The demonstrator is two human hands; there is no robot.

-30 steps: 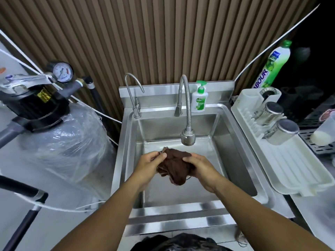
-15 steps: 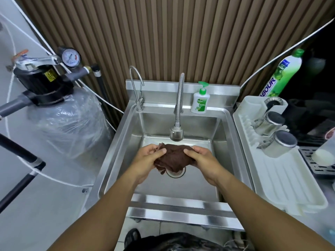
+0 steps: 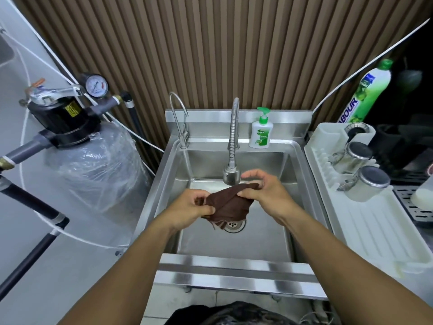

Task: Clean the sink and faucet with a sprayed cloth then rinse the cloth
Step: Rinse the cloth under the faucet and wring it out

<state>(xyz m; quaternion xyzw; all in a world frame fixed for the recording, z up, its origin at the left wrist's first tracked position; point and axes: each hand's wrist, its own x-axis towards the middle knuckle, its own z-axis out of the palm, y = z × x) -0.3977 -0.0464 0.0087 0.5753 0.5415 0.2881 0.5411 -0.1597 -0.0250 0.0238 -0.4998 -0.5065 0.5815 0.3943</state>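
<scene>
The left hand (image 3: 194, 207) and right hand (image 3: 264, 191) are each pinching 1 end of the brown cloth (image 3: 230, 206), holding it over the sink (image 3: 234, 240) just under the faucet (image 3: 232, 177). No water is showing, so rinsing is likely remaining.

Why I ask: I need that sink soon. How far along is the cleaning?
Done: the sink looks clean, though I cannot confirm the wiping. In hand: the left hand and right hand grip the brown cloth under the faucet head, over the drain. Left: rinsing; no water shows.
</scene>
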